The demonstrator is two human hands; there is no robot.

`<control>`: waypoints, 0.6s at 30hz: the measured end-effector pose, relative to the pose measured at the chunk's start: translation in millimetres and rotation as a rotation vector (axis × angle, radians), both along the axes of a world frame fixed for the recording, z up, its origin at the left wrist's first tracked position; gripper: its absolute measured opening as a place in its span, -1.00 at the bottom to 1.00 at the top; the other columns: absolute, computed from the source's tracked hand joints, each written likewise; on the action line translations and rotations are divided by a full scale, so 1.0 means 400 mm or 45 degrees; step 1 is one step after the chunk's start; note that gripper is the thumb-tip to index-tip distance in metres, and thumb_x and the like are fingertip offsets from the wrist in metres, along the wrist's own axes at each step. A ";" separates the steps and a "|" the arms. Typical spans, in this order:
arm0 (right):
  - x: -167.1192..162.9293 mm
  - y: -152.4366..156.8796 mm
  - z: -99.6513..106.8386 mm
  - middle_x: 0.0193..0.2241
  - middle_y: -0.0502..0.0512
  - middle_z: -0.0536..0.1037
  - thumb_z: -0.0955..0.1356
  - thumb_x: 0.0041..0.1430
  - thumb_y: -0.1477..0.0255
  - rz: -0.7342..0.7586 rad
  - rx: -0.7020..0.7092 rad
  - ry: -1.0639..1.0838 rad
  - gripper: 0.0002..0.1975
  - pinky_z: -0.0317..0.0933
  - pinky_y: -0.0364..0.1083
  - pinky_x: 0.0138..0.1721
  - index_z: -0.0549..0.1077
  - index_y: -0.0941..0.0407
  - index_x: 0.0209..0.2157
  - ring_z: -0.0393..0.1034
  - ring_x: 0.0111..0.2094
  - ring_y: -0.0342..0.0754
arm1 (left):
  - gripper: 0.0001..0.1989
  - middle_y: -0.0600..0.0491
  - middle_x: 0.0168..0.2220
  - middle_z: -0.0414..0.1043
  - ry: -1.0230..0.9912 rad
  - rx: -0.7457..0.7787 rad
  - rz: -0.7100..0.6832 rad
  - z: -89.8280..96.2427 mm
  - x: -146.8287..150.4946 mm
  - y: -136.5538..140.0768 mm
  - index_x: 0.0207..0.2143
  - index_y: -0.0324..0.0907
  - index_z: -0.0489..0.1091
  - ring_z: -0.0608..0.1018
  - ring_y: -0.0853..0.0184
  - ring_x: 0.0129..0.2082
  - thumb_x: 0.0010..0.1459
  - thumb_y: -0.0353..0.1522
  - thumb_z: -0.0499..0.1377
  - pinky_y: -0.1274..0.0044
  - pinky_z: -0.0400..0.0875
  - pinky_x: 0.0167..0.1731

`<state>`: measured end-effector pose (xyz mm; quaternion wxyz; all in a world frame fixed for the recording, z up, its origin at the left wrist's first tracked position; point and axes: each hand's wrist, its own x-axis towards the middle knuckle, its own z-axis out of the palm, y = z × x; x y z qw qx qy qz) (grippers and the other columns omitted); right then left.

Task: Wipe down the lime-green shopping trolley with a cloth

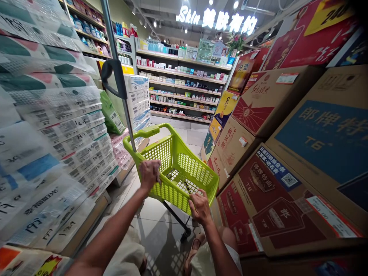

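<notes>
A small lime-green shopping cart (175, 193) with perforated plastic sides stands in front of me, and its basket looks bare inside. My left hand (150, 174) is closed over the near rim, close to the cart's left corner. Farther right on that same rim, my right hand (199, 207) grips with the fingers curled over the edge. From the cart's left corner rises a tall grey pole (110, 30) with a dark loop handle (113, 78) on it. Below the basket a black leg ends in a caster wheel (186, 233).
High stacks of wrapped paper packs (71, 103) line the left side. On the right, stacked cardboard cartons (290, 172) stand close to the cart. Ahead, a tiled floor (192, 136) leads to shelves of small boxed goods (184, 73) under a lit sign (217, 19).
</notes>
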<state>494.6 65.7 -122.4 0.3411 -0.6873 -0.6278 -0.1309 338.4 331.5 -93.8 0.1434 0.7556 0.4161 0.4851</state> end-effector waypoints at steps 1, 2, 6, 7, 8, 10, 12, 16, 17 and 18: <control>0.000 0.001 0.000 -0.45 0.02 0.51 0.16 0.38 0.43 -0.005 0.001 0.001 -0.73 0.08 0.10 0.19 0.48 0.06 -0.19 0.40 -0.35 0.00 | -0.87 -0.15 -0.08 0.30 -0.012 0.025 0.082 0.029 -0.003 0.030 -0.20 -0.20 0.45 0.37 0.04 0.01 0.18 -0.42 0.17 0.05 0.28 0.13; -0.002 0.004 0.000 -0.45 0.03 0.52 0.16 0.37 0.44 -0.014 0.000 0.009 -0.72 0.07 0.10 0.20 0.49 0.07 -0.18 0.40 -0.34 0.00 | -0.84 -0.20 -0.01 0.27 -0.024 0.041 0.124 0.051 -0.003 0.049 -0.16 -0.24 0.44 0.34 0.00 0.07 0.20 -0.43 0.16 0.01 0.22 0.17; -0.011 0.015 -0.001 -0.40 0.04 0.58 0.12 0.41 0.47 -0.040 -0.013 0.071 -0.64 0.02 0.11 0.24 0.53 0.06 -0.17 0.42 -0.32 -0.01 | -0.84 -0.25 0.08 0.31 0.039 0.113 -0.015 0.035 0.014 0.000 -0.16 -0.26 0.45 0.36 -0.03 0.12 0.25 -0.40 0.14 0.07 0.25 0.17; -0.009 0.014 -0.003 -0.36 0.05 0.60 0.11 0.43 0.47 -0.058 -0.010 0.089 -0.62 0.01 0.12 0.26 0.54 0.06 -0.16 0.43 -0.30 -0.01 | -0.83 -0.22 0.07 0.35 0.088 0.141 -0.122 0.018 0.017 -0.022 -0.14 -0.23 0.47 0.39 -0.02 0.11 0.25 -0.40 0.15 0.11 0.28 0.16; -0.005 0.010 -0.006 -0.32 0.06 0.63 0.11 0.44 0.47 -0.081 -0.004 0.102 -0.61 -0.01 0.13 0.27 0.55 0.05 -0.13 0.44 -0.27 -0.01 | -0.82 -0.19 0.06 0.38 0.136 0.171 -0.220 0.005 0.017 -0.036 -0.12 -0.20 0.48 0.41 -0.01 0.11 0.24 -0.40 0.16 0.12 0.30 0.16; 0.014 -0.006 -0.016 -0.21 0.07 0.66 0.12 0.46 0.44 -0.140 0.017 0.118 -0.62 -0.05 0.15 0.30 0.55 0.04 -0.05 0.45 -0.20 0.00 | -0.77 -0.19 0.06 0.42 0.187 0.212 -0.292 0.001 0.012 -0.030 -0.08 -0.17 0.48 0.40 -0.04 0.14 0.22 -0.43 0.15 0.09 0.26 0.18; 0.042 -0.029 -0.034 -0.13 0.09 0.66 0.13 0.48 0.39 -0.221 0.065 0.160 -0.62 -0.12 0.19 0.33 0.54 0.04 0.01 0.45 -0.13 0.03 | -0.74 -0.24 0.09 0.41 0.143 0.206 -0.171 0.018 0.004 0.005 -0.05 -0.22 0.47 0.36 -0.08 0.19 0.22 -0.45 0.12 0.03 0.19 0.22; 0.081 -0.057 -0.081 -0.07 0.13 0.64 0.08 0.51 0.26 -0.328 0.218 0.490 -0.54 -0.22 0.25 0.40 0.55 0.05 0.01 0.42 0.02 0.09 | -0.71 -0.28 0.06 0.41 0.043 0.198 -0.092 0.006 0.020 -0.028 0.00 -0.29 0.44 0.34 -0.06 0.20 0.27 -0.44 0.08 0.01 0.18 0.24; 0.082 -0.057 -0.093 -0.06 0.14 0.63 0.06 0.52 0.21 -0.318 0.260 0.610 -0.50 -0.23 0.25 0.41 0.55 0.06 0.02 0.41 0.06 0.09 | -0.72 -0.26 0.02 0.43 0.046 0.206 -0.146 -0.018 0.031 -0.073 -0.01 -0.28 0.45 0.37 -0.04 0.16 0.28 -0.43 0.06 0.03 0.23 0.21; 0.080 -0.055 -0.103 -0.05 0.15 0.62 0.05 0.51 0.17 -0.302 0.301 0.726 -0.47 -0.24 0.25 0.43 0.54 0.06 0.03 0.39 0.11 0.10 | -0.73 -0.21 -0.03 0.46 0.054 0.214 -0.198 -0.046 0.042 -0.124 -0.04 -0.23 0.47 0.41 0.01 0.11 0.31 -0.42 0.04 0.09 0.29 0.18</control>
